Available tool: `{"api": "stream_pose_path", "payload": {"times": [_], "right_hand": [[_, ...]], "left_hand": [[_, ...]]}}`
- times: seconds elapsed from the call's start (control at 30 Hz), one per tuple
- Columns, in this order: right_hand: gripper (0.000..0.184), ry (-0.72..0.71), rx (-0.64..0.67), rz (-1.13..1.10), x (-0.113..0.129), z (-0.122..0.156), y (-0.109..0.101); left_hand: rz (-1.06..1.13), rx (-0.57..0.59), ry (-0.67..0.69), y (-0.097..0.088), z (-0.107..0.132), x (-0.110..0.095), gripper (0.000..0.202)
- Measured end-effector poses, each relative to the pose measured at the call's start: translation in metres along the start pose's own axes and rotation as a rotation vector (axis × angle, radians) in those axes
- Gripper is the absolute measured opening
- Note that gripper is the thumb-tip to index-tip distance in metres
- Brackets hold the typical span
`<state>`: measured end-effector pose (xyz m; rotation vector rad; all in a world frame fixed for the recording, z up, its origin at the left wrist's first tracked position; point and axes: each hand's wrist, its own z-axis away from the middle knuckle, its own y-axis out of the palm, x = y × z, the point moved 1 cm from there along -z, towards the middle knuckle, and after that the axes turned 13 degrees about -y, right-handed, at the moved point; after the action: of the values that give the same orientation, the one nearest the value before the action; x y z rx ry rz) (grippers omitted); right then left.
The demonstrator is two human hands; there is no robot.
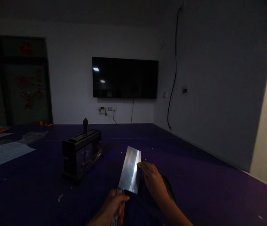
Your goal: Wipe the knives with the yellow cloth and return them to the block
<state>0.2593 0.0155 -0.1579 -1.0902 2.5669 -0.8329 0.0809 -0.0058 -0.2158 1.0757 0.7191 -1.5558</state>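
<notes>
My left hand (pixel 114 204) is wrapped around the handle of a cleaver (pixel 129 171). The broad, shiny blade points away from me and tilts slightly right. At the blade's right edge is my right hand (pixel 152 177), its fingers pressed together and bent. A small yellowish patch shows at these fingertips; I cannot tell whether it is a held thing or the fingertips themselves. Left of the blade stands a dark knife block (pixel 83 157) with clear sides and one black handle (pixel 85 125) sticking up. A dark, curved object (pixel 170 190) lies partly hidden behind my right wrist.
The purple surface (pixel 206 175) carries small white scraps. Papers (pixel 6 153) and a clear plastic sheet (pixel 33 136) lie at the left, with small orange pieces (pixel 46 124) farther back. A television (pixel 125 78) hangs on the far wall; a black cable (pixel 175 69) runs down near the corner.
</notes>
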Motion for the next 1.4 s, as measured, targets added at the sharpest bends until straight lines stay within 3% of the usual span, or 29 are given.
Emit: {"api": "stream_pose_path", "payload": {"times": [0.1, 0.37, 0.53, 0.97, 1.23, 1.4], "right_hand": [[0.049, -0.004, 0.025, 0.005, 0.003, 0.000, 0.001], [0.052, -0.040, 0.100, -0.071, 0.010, 0.001, 0.005], [0.051, -0.053, 0.167, -0.108, 0.019, -0.001, 0.003], [0.032, -0.149, 0.312, -0.163, 0.036, -0.002, 0.005], [0.023, -0.264, 0.330, -0.165, 0.045, -0.002, 0.005], [0.018, -0.311, 0.277, -0.144, 0.050, -0.002, 0.008]], "left_hand": [[-0.010, -0.027, 0.000, 0.001, -0.001, 0.000, 0.048], [0.010, -0.078, -0.035, 0.003, 0.009, -0.005, 0.044], [0.125, -0.122, 0.044, 0.004, 0.015, -0.006, 0.034], [0.189, -0.169, -0.001, 0.003, 0.016, -0.006, 0.040], [0.149, -0.091, 0.052, 0.005, 0.016, -0.004, 0.038], [0.062, -0.031, 0.053, 0.008, 0.013, 0.002, 0.041]]}}
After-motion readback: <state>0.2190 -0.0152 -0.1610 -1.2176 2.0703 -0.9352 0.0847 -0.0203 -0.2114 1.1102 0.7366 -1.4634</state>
